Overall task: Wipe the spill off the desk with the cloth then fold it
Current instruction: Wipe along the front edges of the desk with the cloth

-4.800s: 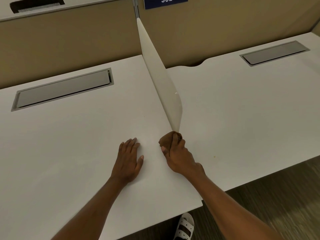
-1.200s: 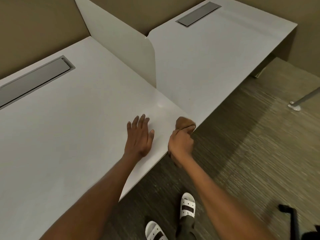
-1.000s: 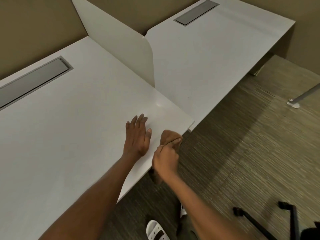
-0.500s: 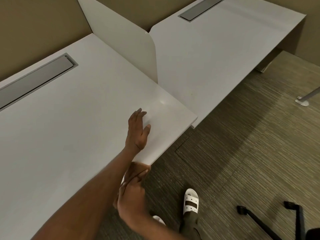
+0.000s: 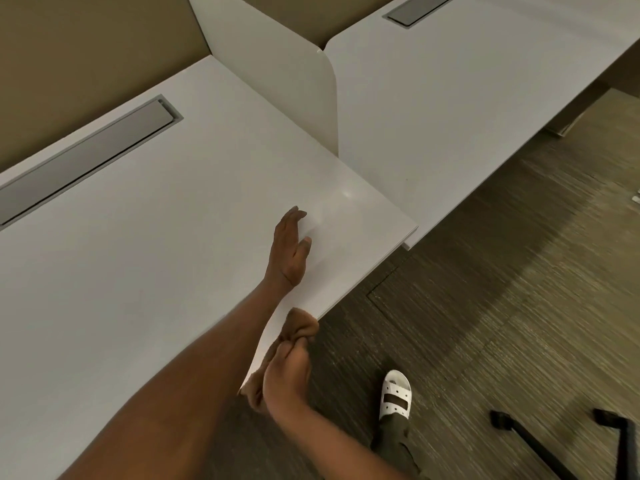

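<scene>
Your right hand [image 5: 287, 374] was clenched around the brown cloth [image 5: 299, 327], with the fingers curled tight into a fist at the desk's front edge. Part of the cloth bunched out above your knuckles and touched the edge of the desk [image 5: 145, 258]; a looser tail hung below your hand, off the desk and over the floor [image 5: 485, 306]. Your left hand [image 5: 291, 251] lay on the desktop near that edge with the fingers released and stretched out, grasping nothing, turned partly onto its side.

No wet patch was clear on the white surface from this view, only a faint sheen near the corner beside the divider [image 5: 277, 71], so I judged the wiping to be close to done or on its last pass along the edge.

The cloth looked thin, light and limp. It had no stiffness, so it would crumple wherever you squeezed it and sag from any single grip. For the fold, I would have had you lay it flat on the desk first, then pinch two neighbouring corners, one in each hand, so the fabric hung straight. It might have been damp, which would make the layers cling. A white sandal [image 5: 394, 393] showed on the floor beneath.
</scene>
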Demonstrator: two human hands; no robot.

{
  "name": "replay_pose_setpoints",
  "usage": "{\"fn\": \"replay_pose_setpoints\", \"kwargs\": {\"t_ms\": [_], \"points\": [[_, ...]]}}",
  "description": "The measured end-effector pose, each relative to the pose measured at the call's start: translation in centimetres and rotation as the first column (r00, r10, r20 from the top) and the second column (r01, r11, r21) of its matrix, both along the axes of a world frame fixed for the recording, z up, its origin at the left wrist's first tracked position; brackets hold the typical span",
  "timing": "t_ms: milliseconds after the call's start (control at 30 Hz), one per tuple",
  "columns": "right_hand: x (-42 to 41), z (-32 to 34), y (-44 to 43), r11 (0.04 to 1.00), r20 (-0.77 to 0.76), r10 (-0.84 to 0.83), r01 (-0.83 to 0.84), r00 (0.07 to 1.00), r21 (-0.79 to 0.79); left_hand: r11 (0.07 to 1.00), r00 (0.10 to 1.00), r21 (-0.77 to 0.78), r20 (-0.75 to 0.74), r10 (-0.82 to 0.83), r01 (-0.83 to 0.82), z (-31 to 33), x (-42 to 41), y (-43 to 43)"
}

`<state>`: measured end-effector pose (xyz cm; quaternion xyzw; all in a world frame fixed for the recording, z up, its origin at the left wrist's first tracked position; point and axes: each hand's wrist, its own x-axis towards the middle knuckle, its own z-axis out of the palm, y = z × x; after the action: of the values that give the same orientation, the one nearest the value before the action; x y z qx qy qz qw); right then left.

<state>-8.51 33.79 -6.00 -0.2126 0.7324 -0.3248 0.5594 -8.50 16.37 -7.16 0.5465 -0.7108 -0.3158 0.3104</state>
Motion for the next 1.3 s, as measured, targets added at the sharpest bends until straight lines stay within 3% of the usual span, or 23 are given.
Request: {"fn": "replay_pose_setpoints", "kwargs": {"t_ms": [200, 533, 700, 767, 1000, 1300], "points": [[-5.4, 0.7, -5.3, 0.930, 0.139, -0.367, 0.361, 0.920, 0.071, 1.000, 0.999, 0.016, 0.039, 0.000, 0.000, 0.7, 0.0, 0.3], [-16.9, 1.3, -13.9, 0.887, -0.076, -0.462, 0.460, 0.884, -0.048, 1.000, 0.999, 0.012, 0.041, 0.002, -0.002, 0.8, -0.2, 0.5], [-16.7, 0.6, -13.8, 0.973, -0.412, -0.232, 0.215, 0.881, -0.089, 1.000, 0.998, 0.009, 0.065, -0.014, 0.014, 0.3, -0.3, 0.4], [-15.4, 0.4, -12.8, 0.985, -0.456, -0.170, 0.149, 0.873, -0.083, 0.999, 0.996, -0.015, 0.080, -0.031, 0.033, 0.0, -0.4, 0.3], [-9.8, 0.0, -7.8, 0.996, -0.398, -0.037, 0.002, 0.917, -0.088, 0.998, 0.996, -0.036, 0.078, -0.046, 0.049, -0.4, -0.3, 0.2], [-2.4, 0.6, -0.9, 0.988, -0.138, 0.138, -0.147, 0.981, -0.056, 0.998, 0.998, -0.054, 0.049, -0.033, 0.035, -0.6, -0.1, -0.1]]}}
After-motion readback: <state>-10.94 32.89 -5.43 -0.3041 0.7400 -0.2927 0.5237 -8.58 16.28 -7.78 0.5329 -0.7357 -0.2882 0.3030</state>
